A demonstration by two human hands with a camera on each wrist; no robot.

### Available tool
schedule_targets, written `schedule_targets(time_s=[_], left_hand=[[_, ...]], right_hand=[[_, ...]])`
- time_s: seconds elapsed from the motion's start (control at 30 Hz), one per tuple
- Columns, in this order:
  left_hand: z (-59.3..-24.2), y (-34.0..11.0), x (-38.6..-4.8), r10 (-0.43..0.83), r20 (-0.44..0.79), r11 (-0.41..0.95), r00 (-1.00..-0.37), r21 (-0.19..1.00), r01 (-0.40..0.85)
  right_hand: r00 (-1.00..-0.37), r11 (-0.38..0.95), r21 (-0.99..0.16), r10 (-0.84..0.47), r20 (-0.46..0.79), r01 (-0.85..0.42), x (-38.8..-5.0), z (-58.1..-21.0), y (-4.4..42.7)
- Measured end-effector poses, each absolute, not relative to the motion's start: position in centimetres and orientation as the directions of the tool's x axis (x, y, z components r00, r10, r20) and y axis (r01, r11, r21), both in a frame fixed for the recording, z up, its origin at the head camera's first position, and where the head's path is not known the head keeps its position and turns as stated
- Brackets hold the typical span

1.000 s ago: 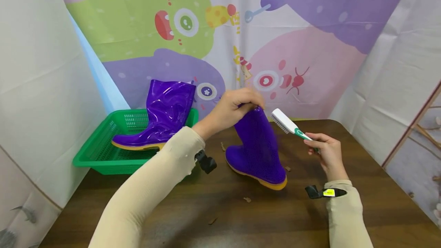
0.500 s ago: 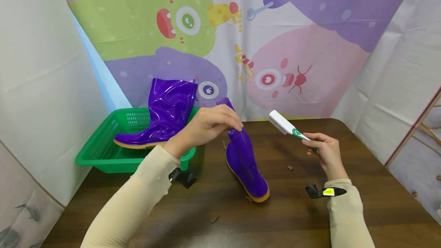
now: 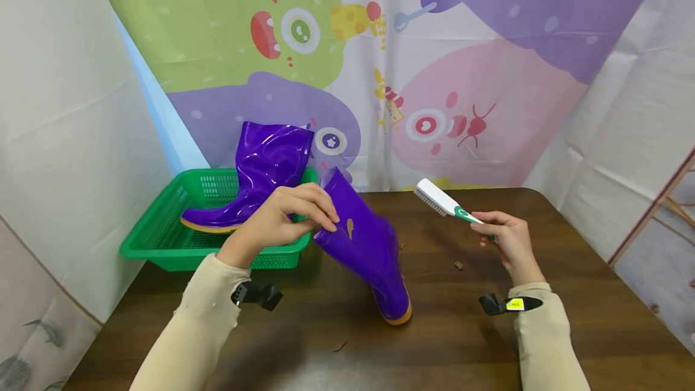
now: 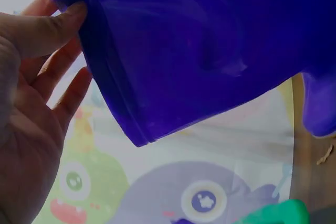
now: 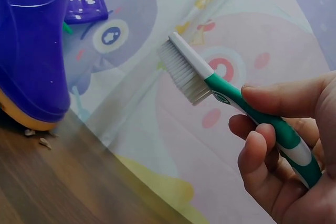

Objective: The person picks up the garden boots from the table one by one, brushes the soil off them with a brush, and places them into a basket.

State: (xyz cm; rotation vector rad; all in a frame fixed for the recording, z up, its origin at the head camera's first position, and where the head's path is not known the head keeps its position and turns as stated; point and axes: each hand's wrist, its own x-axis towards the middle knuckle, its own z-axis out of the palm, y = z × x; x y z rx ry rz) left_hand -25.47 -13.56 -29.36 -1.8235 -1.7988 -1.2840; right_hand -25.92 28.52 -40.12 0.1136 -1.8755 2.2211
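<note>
- At the upper rim of a glossy purple rubber boot with a yellow-orange sole [image 3: 369, 246], the left hand [image 3: 282, 216] pinches the edge, thumb on one face and fingers on the other.
- That boot is tilted over the table, its shaft leaning toward the left hand and its heel lowest; whether the heel touches the wood is hard to tell.
- On the shaft, just beside the left fingertips, sits a flat brown flake [image 3: 350, 228].
- To the other side, the right hand [image 3: 507, 234] is wrapped round the handle of a white-and-green plastic brush with pale bristles [image 3: 438, 198], whose head points toward the boot but stays apart from it.
- Below lies a dark brown wooden table [image 3: 445, 349] with small brown scraps [image 3: 458, 265] on it.
- Beyond the left hand, a second purple rubber boot [image 3: 274, 155] rests in a green perforated plastic basket [image 3: 136, 254].
- Behind hangs a pastel cartoon-print curtain [image 3: 434, 89].
</note>
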Motion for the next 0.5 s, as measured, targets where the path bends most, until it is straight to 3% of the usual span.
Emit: schedule_targets(time_s=[0.5], left_hand=[[-33.7,-17.2,-25.5,0.586,0.773,-0.203,-0.245,0.432,0.879]], right_hand=[[-0.972,-0.131,-0.963,0.044,0.233,-0.236,-26.0,-40.1,27.0]])
